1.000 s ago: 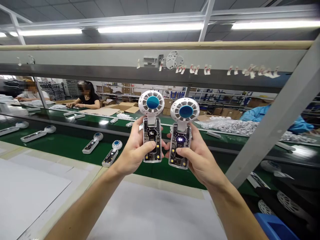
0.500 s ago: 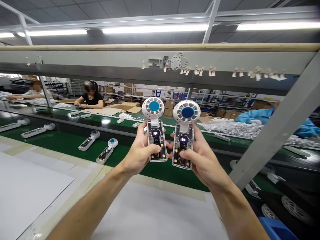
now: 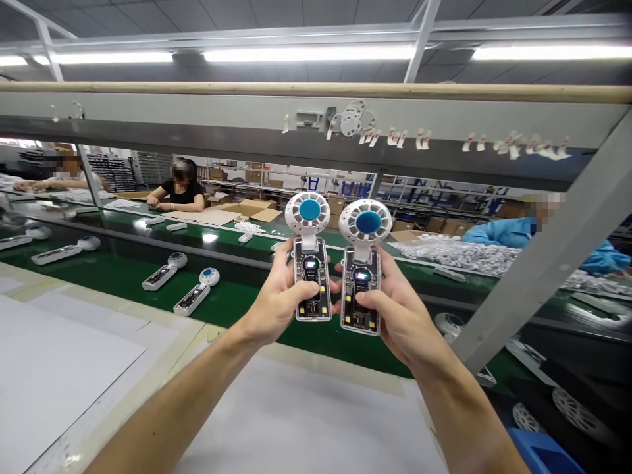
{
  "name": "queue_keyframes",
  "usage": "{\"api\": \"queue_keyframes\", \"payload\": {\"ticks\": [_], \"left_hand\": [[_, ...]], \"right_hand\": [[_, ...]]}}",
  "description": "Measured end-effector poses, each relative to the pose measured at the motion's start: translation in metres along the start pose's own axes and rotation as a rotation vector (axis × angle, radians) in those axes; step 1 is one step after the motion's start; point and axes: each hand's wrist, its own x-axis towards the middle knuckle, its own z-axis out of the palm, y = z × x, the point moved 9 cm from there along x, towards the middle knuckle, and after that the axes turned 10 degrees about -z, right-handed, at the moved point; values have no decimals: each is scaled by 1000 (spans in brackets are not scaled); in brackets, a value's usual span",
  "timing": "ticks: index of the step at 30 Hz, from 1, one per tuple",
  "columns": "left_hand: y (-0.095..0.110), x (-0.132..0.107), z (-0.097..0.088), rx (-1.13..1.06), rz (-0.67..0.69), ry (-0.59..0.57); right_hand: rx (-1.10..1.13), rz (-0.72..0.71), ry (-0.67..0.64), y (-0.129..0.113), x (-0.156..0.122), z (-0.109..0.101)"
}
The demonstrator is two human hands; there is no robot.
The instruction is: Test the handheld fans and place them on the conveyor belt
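Note:
Two handheld fans are held upright side by side over the green belt, each with a round white head, a blue centre and a clear body over a dark circuit board. My left hand [image 3: 279, 297] is closed round the left handheld fan [image 3: 310, 210], its thumb pressing on the middle of the board. Around the right handheld fan [image 3: 367, 222] my right hand [image 3: 397, 304] is closed, thumb likewise on the board. Small displays glow on both bodies. The fans' heads are close but apart. Fingertips of both hands show in the gap between the bodies.
More handheld fans [image 3: 195, 297] lie on the green conveyor belt [image 3: 232, 289]. White sheeting [image 3: 306, 415] covers the near table. A slanted metal post [image 3: 528, 270] stands at right, above a blue bin [image 3: 543, 454]. Co-workers [image 3: 185, 187] sit across the line near piles of white parts [image 3: 454, 253].
The fans lying on the belt have shifted left. Both held fans stay nearly in place, while their glowing displays look different.

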Motion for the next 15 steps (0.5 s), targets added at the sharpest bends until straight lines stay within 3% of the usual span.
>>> {"api": "queue_keyframes", "payload": {"ticks": [10,15], "left_hand": [[8,-2,-1,28,60,-3],[10,-5,-2,3,55,-3]], "right_hand": [[35,-43,-69,-5,1,8],[5,-59,0,-4,0,-2]]}}
